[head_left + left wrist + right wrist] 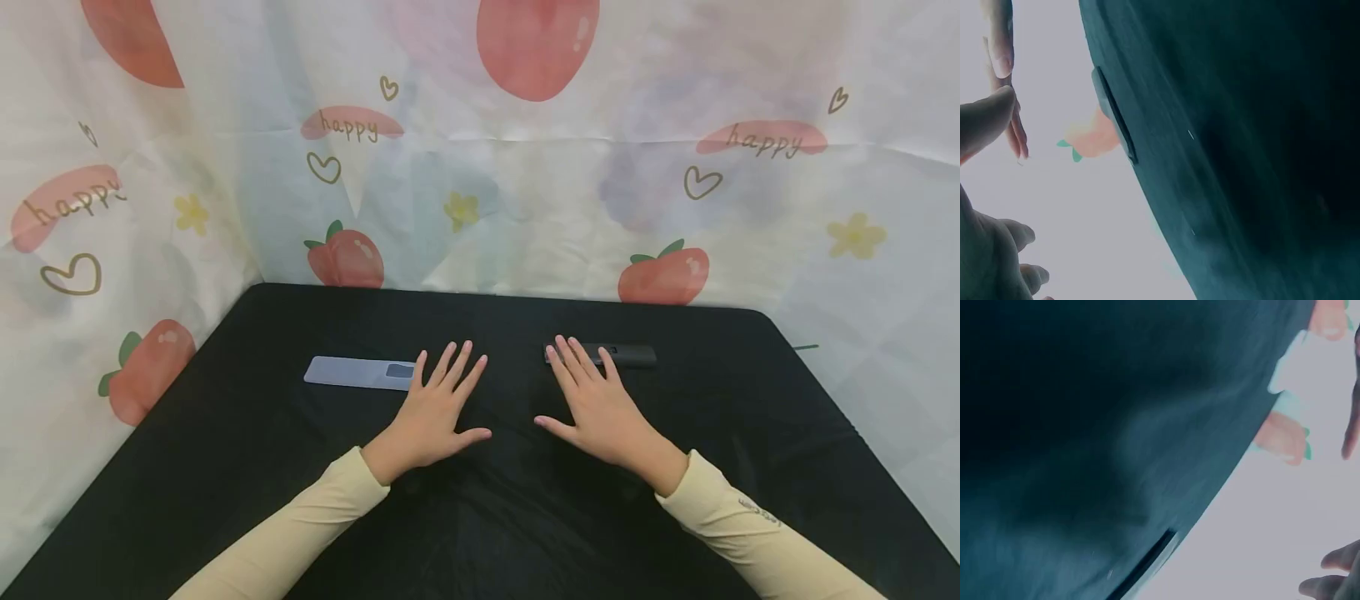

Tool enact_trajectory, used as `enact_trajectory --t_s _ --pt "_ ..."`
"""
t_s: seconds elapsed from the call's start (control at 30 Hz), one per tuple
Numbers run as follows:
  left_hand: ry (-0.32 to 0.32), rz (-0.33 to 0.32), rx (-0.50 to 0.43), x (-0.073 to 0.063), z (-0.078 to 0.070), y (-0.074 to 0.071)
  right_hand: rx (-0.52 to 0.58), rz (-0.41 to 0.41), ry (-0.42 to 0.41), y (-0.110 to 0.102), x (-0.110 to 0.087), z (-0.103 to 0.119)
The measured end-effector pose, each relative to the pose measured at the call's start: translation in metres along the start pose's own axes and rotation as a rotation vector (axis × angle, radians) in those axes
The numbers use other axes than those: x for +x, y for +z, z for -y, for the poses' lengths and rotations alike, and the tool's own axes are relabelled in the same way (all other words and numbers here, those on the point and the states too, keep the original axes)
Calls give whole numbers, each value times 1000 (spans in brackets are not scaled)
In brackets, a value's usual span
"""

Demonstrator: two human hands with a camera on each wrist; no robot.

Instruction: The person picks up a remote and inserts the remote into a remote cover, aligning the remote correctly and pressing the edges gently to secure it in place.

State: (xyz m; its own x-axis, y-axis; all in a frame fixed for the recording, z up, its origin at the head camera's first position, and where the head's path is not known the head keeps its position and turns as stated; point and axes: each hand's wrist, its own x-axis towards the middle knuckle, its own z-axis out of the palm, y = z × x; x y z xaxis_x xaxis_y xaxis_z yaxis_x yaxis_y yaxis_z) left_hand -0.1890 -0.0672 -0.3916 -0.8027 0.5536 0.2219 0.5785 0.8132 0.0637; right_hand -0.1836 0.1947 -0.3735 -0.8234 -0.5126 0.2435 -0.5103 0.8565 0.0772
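My left hand (435, 414) is held out with fingers straight and spread. Its little finger overlaps the right end of a flat pale-blue strip (348, 372), which has a dark rectangular window. On the other side, my right hand (603, 412) is likewise spread, thumb pointing inward. Behind its fingertips lies a long black object (633, 357), partly hidden by the fingers; its kind cannot be told. Neither hand holds anything. In the left wrist view, bent-looking fingertips (1035, 276) show at the left, away from the dark cloth.
A black cloth covers the table (495, 533), whose rounded far edge meets a hanging curtain (525, 208) printed with strawberries, hearts and "happy". The curtain also runs along the left and right sides. Both forearms wear cream sleeves (300, 525).
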Motion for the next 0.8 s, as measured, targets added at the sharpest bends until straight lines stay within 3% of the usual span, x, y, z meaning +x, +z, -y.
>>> enact_trajectory --t_s 0.27,0.5,0.8 --pt "9 -9 17 -6 25 -6 -38 -37 5 -3 12 -43" --pt "-13 -9 45 -10 45 -12 -120 -100 3 7 23 -84" --pt "-7 -31 105 -11 73 -15 -168 -64 -14 20 35 -117"
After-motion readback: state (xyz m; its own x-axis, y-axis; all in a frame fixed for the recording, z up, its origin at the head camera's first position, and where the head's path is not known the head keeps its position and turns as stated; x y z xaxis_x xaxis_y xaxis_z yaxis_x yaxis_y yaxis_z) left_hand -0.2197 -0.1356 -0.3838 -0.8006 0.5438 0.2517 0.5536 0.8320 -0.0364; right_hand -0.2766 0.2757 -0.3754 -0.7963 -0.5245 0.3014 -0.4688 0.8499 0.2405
